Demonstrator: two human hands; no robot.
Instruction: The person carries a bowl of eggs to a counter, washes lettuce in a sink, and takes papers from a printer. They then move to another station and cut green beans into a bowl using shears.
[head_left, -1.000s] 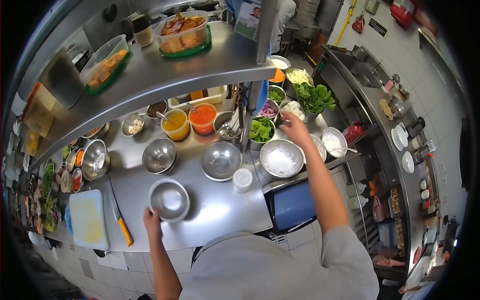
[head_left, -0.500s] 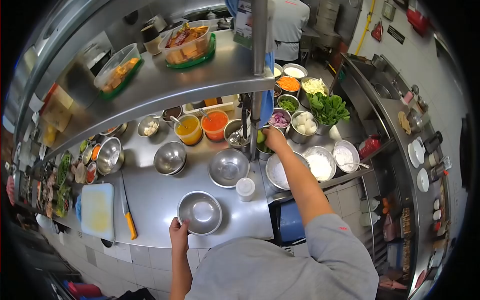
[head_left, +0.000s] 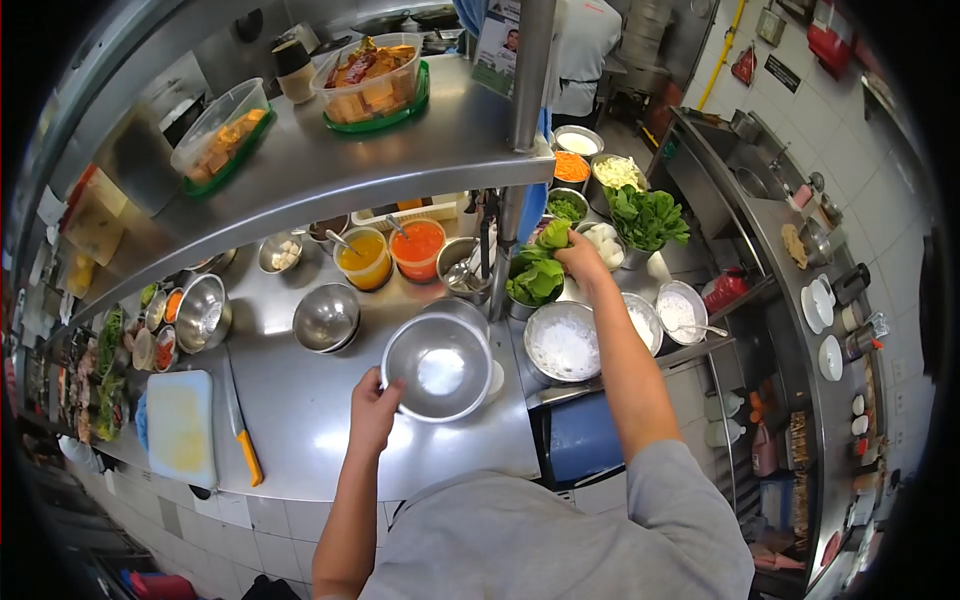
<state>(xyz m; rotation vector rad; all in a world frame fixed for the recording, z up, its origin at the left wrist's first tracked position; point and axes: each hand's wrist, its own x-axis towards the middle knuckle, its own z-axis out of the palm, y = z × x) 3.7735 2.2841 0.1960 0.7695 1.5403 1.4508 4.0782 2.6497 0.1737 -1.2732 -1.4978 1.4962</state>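
My left hand (head_left: 374, 408) grips the rim of a steel mixing bowl (head_left: 437, 365), raised above the counter with nothing in it. My right hand (head_left: 582, 256) pinches green lettuce leaves (head_left: 541, 268) just over a round metal container. More leaves fill that container, whose walls are mostly hidden. Closest to my right forearm stands a bowl of white powder (head_left: 562, 342). Peeled white pieces (head_left: 604, 243), possibly eggs, lie in a pot partly covered by my right hand. Another steel bowl (head_left: 452, 309) is largely hidden behind the raised one.
A knife with an orange handle (head_left: 249, 458) lies beside a cutting board (head_left: 182, 428) at left. Tubs of yellow sauce (head_left: 363, 262) and red sauce (head_left: 420, 252) stand under the overhead steel shelf (head_left: 400, 180). Leafy greens (head_left: 647, 218) rise at the back right. Another person (head_left: 585, 45) stands beyond.
My right hand has come up out of the container with lettuce leaves in its fingers. My left hand has lifted the bowl and moved it rightward, over the other bowl and a lidded cup.
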